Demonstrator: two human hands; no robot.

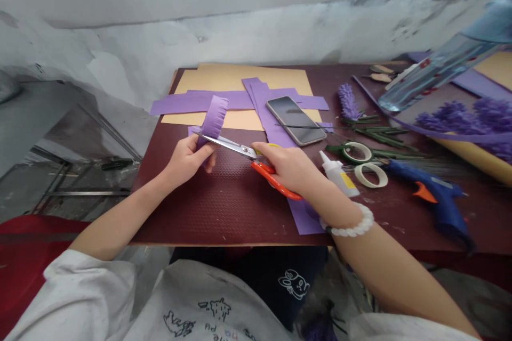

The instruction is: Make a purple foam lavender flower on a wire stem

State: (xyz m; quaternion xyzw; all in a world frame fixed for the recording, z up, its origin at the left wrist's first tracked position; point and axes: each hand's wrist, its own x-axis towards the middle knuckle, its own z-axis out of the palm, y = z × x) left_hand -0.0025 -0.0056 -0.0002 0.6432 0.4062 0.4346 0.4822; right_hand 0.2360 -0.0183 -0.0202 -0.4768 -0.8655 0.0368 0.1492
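Left hand (186,162): by its fingers the fringed purple strip (215,117) is pinched, left of the phone (296,120).
Right hand (290,168): its fingers are curled through the handles of the scissors (231,144), nearer the wearer than the phone.
Blades: they are laid across the strip's lower end; how far they are parted cannot be told.
Flat paper: purple strips (260,101) are crossed beside and under the phone; a tan sheet (216,80) is spread mostly to its left on the dark red worktop (192,208).
Glue bottle (340,175): it is placed right of the phone, toward the wearer; its contents are hidden by the white wall.
Tape rolls: green (346,156) and cream (383,177) are set right of the phone.
Clear bottle (440,69): it is seen well right of the phone; what it holds cannot be told.
Glue gun (442,197): it is laid well right of the phone, toward the wearer.
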